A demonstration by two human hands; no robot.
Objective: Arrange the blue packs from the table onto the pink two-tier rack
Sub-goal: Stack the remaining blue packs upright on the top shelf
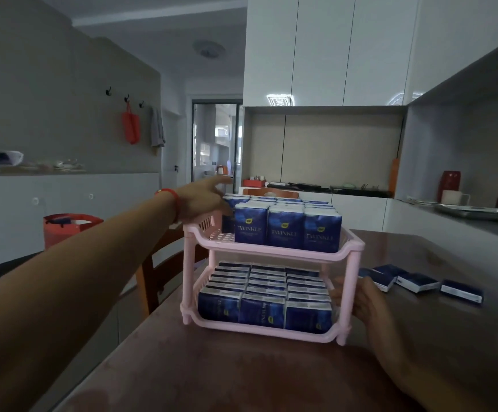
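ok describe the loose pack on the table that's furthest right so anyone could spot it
On the brown table, look right of the pink rack to the row of blue packs lying flat. The furthest-right pack lies alone, with a gap separating it from the others.

The word "TWINKLE" reads in pale capitals across the front faces of the three blue packs (286, 230) standing upright at the front of the upper tier of the pink rack (271, 252), each with a small yellow emblem above the word whose content is too small to make out. On the front packs of the lower tier (264, 312) the same word shows only in part, turned on its side or upside down. Print on the loose packs (417, 282) lying on the table (241, 376) cannot be read.
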